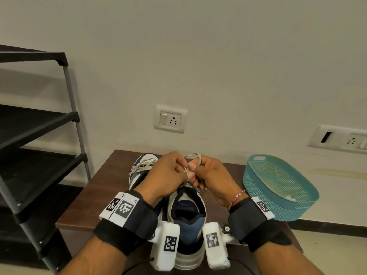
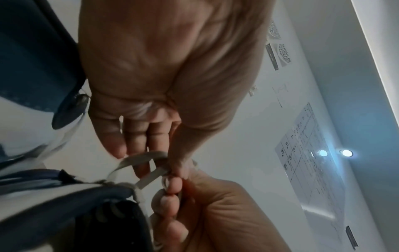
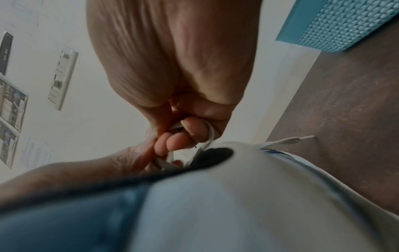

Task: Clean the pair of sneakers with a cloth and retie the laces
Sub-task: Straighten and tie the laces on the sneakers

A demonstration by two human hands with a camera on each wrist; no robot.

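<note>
Two white-and-navy sneakers stand side by side on the brown table (image 1: pixel 83 205). The right sneaker (image 1: pixel 188 219) shows its open collar toward me; the left sneaker (image 1: pixel 142 167) lies partly under my left forearm. Both hands meet above the right sneaker's tongue. My left hand (image 1: pixel 174 171) pinches the off-white lace (image 2: pixel 149 179) between thumb and fingers. My right hand (image 1: pixel 200 173) curls round a loop of the same lace (image 1: pixel 195 156) that stands up above its knuckles. A loose lace end (image 3: pixel 289 140) lies on the table beside the shoe. No cloth is in view.
A teal perforated basket (image 1: pixel 278 187) sits at the table's right edge, tilted over it. A black shelf rack (image 1: pixel 39 124) stands to the left. The wall behind carries a switch socket (image 1: pixel 170 120) and another panel (image 1: pixel 341 138).
</note>
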